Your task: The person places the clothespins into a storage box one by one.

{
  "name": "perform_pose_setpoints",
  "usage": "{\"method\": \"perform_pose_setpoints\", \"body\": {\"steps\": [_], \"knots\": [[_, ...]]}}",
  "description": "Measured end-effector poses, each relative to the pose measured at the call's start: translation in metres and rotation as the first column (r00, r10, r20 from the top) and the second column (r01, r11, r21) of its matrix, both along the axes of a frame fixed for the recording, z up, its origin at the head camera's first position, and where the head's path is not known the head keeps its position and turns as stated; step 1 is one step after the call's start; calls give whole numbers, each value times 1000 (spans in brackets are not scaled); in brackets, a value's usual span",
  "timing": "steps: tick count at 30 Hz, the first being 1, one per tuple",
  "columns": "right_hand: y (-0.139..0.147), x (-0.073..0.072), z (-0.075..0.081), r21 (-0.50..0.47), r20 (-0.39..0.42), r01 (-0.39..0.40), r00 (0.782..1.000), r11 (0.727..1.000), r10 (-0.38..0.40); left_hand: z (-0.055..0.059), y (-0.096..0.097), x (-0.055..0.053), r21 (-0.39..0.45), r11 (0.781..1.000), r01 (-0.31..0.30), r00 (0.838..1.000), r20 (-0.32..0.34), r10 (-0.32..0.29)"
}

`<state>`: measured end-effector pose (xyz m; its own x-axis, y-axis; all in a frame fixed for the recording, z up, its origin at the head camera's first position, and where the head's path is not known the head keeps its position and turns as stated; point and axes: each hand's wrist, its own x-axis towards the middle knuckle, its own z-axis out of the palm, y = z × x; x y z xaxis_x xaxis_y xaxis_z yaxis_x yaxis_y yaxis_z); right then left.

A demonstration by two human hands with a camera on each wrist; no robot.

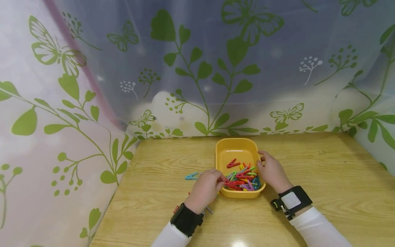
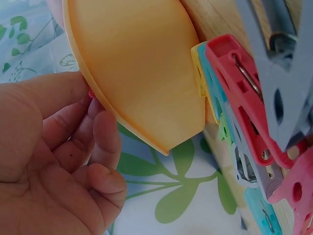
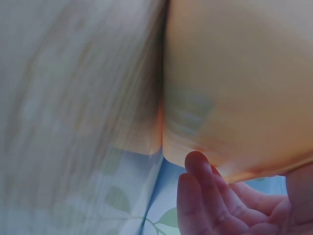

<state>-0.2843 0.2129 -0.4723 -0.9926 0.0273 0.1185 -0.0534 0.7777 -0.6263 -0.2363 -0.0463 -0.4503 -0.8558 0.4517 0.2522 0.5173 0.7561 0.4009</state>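
Observation:
A yellow plastic bin (image 1: 237, 151) stands on the table, with colourful clothespins (image 1: 247, 176) heaped in its near part. My left hand (image 1: 206, 188) is at the bin's left rim, thumb and fingers pinching a red clothespin; only a speck of that clothespin (image 2: 91, 93) shows in the left wrist view. On the opposite side, my right hand (image 1: 274, 174) grips the bin's right rim, with several fingers against the outer wall, as the right wrist view shows. Beside the bin and partly under my left arm lie loose clothespins, among them a light blue clothespin (image 1: 192, 176).
The left wrist view shows a red clothespin (image 2: 239, 78) and a grey clothespin (image 2: 286, 98) close to the bin's outer wall. Behind the wooden table (image 1: 163, 151) hangs a curtain (image 1: 191, 85) printed with leaves and butterflies.

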Motion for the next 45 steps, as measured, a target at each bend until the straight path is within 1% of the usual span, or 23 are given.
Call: {"method": "perform_pose_setpoints", "body": {"steps": [3, 5, 7, 10, 12, 15, 19, 22, 25, 27, 31, 34, 40, 45], "knots": [[0, 0, 0, 1, -3, -2, 1000, 1000, 2, 1, 0, 0, -2, 1000, 5, 1000, 20, -5], [0, 1, 1, 2, -2, -1, 1000, 1000, 1, 3, -2, 0, 11, 1000, 11, 999, 43, -11], [0, 1, 1, 1, -1, -1, 1000, 1000, 1, 5, -4, -1, 28, 999, 16, 998, 52, -18], [1, 1, 1, 5, -6, -1, 1000, 1000, 1, 11, -11, -2, 63, 998, -1, 999, 54, -3], [1, 1, 1, 5, -9, -3, 1000, 1000, 3, 14, -19, -4, 78, 996, -34, 999, 39, 31], [0, 1, 1, 4, -11, -4, 1000, 1000, 4, 19, -33, -8, 92, 990, -109, 994, 30, 106], [0, 1, 0, 0, -8, -4, 1000, 1000, 4, 20, -57, -15, 71, 976, -206, 978, 48, 203], [0, 1, 1, -3, -10, -6, 1000, 1000, 5, 17, -72, -19, 52, 968, -246, 967, 82, 241], [1, 2, 1, 1, -19, -7, 1000, 1000, 7, 11, -83, -24, 29, 964, -265, 959, 115, 260], [1, 2, 1, 4, -24, -7, 1000, 1000, 7, 5, -88, -27, 11, 963, -271, 955, 129, 267], [0, 1, 1, 5, -31, -7, 999, 1000, 7, -5, -92, -33, -18, 963, -268, 954, 137, 268], [0, 1, 0, 1, -30, -9, 1000, 1000, 9, -10, -92, -34, -25, 967, -254, 957, 136, 255], [0, 0, 0, -6, -23, -7, 1000, 1000, 7, -13, -85, -35, -47, 973, -224, 964, 135, 228], [1, 1, 0, -5, -14, -2, 1000, 1000, 2, -14, -78, -36, -101, 972, -213, 968, 116, 224]]}}
